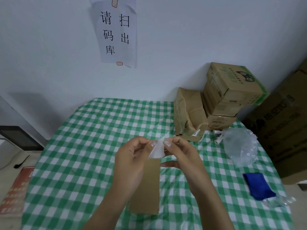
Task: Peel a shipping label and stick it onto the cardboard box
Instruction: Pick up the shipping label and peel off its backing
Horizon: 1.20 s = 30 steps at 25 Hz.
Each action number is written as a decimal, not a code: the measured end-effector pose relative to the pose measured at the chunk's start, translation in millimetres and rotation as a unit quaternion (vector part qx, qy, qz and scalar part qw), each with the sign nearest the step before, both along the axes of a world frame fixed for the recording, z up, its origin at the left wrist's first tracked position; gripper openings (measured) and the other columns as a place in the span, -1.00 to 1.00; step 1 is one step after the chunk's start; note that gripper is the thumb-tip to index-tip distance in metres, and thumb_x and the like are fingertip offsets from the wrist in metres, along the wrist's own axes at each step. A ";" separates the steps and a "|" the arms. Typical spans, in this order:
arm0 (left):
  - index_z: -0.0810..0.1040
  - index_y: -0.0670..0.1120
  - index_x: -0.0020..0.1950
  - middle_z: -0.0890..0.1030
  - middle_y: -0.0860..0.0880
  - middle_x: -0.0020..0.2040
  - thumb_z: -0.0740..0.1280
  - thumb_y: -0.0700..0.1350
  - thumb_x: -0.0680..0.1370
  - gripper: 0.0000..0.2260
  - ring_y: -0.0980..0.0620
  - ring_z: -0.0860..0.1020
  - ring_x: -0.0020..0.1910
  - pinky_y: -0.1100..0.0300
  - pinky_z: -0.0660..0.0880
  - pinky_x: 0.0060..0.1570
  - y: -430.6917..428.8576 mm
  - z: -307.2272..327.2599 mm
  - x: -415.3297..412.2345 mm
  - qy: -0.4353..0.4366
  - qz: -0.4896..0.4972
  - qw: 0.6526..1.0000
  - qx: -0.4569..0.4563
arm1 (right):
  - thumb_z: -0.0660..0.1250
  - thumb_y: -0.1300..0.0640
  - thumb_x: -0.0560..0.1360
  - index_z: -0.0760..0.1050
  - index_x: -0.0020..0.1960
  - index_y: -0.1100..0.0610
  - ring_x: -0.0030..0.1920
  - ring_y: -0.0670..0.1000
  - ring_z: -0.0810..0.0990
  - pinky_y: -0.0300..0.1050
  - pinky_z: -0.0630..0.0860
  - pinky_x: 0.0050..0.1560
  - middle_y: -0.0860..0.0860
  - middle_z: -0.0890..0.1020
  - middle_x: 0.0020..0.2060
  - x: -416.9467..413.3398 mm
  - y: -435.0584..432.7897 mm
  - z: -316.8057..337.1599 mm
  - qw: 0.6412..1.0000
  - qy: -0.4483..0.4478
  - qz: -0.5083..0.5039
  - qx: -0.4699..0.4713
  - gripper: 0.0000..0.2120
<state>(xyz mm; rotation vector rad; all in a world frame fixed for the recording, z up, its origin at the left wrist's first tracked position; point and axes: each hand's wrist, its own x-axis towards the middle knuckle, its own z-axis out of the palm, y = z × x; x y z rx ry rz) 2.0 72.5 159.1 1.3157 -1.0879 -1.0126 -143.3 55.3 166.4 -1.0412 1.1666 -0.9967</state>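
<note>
Both hands, left (132,156) and right (181,155), were pinching the label (157,151) at its top edge, right above the box (146,188), which lay flat below with its long axis running away from the person.

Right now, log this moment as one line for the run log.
stage: peeling | left hand: pinching label | right hand: pinching label | box: flat on table, below hands, no label yet
</note>
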 end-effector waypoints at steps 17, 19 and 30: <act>0.63 -0.17 -0.23 0.73 -0.16 -0.13 0.41 -0.14 0.49 -0.86 -0.10 0.70 -0.12 0.10 0.64 -0.11 3.5 -2.6 2.9 0.211 0.014 0.965 0.156 | 0.45 0.08 0.35 0.51 -0.32 0.19 -0.15 0.11 0.58 -0.01 0.58 -0.02 0.20 0.59 -0.24 4.9 -2.2 -21.6 0.999 -0.025 -0.025 -0.017 -0.79; 0.62 -0.18 -0.23 0.73 -0.15 -0.12 0.41 -0.14 0.49 -0.86 -0.09 0.71 -0.13 0.14 0.65 -0.16 3.2 -1.6 3.4 0.223 0.016 0.961 0.161 | 0.45 0.07 0.34 0.52 -0.32 0.18 -0.15 0.11 0.58 -0.02 0.58 -0.02 0.20 0.58 -0.24 4.3 -3.0 -22.0 0.999 -0.027 -0.025 -0.018 -0.80; 0.61 -0.21 -0.16 0.73 -0.20 -0.09 0.40 -0.13 0.50 -0.86 -0.08 0.72 -0.13 0.12 0.66 -0.16 2.0 -1.1 7.7 0.263 0.037 0.949 0.168 | 0.46 0.04 0.33 0.52 -0.32 0.18 -0.15 0.04 0.58 -0.16 0.59 -0.09 0.15 0.58 -0.25 3.5 -2.2 -20.8 0.999 -0.020 -0.030 -0.027 -0.77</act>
